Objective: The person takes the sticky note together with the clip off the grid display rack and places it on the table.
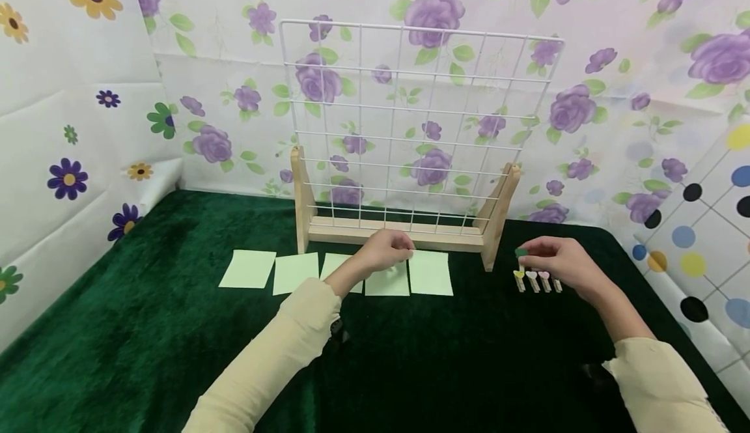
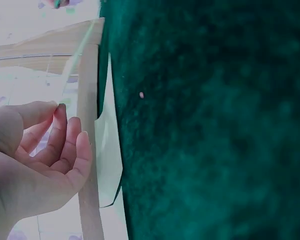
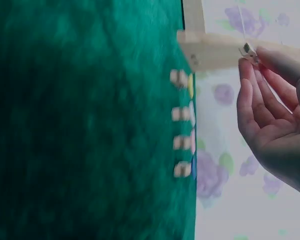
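Note:
My left hand (image 1: 383,251) pinches the upper left corner of a pale green paper square (image 1: 430,273) between thumb and index finger. In the left wrist view that paper (image 2: 76,60) appears nearly edge-on, raised off the cloth. Other pale green squares (image 1: 247,269) lie in a row to its left, partly hidden by my left arm. At the right, my right hand (image 1: 556,260) pinches a small wooden clothespin (image 3: 249,52) with a green top (image 1: 521,252). Just below it several clothespins (image 1: 532,281) with yellow, white, pink and blue tops lie in a row.
A white wire grid (image 1: 404,107) stands upright in a wooden base (image 1: 395,236) behind the papers. Dark green cloth (image 1: 445,361) covers the table. Flowered sheeting (image 1: 234,120) hangs behind, with dotted sheeting (image 1: 697,224) at the right.

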`<state>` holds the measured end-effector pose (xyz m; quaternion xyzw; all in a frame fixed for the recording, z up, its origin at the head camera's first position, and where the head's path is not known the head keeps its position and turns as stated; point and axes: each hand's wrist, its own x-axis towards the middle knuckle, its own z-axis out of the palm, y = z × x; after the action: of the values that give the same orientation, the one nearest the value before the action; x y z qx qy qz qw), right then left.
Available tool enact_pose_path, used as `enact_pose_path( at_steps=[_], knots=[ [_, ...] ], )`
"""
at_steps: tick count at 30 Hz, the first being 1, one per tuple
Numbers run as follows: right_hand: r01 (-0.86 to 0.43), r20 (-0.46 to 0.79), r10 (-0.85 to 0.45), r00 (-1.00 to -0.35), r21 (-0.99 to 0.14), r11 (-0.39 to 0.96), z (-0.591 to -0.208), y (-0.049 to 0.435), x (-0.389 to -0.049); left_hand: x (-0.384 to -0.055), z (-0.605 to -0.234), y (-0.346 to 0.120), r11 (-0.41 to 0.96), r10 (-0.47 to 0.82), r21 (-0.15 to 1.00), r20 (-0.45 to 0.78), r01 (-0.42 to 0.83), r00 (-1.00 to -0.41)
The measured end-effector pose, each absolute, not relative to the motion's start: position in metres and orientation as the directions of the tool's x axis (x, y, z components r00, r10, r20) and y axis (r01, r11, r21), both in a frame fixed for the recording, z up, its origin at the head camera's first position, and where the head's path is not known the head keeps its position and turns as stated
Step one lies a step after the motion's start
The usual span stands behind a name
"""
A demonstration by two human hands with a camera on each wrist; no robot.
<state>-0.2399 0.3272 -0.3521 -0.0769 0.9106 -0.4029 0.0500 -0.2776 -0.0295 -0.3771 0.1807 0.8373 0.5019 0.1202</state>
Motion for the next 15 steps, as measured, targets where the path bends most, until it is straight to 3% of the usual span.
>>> enact_pose_path(
  at_steps=[15],
  knots=[
    [-0.004,-0.041,-0.055,-0.998,-0.765,0.644,-0.366,0.379,-0.244,-0.286,-0.378,-0.014,0.489,0.43,0.859,-0.087,0.152,-0.899]
  ],
)
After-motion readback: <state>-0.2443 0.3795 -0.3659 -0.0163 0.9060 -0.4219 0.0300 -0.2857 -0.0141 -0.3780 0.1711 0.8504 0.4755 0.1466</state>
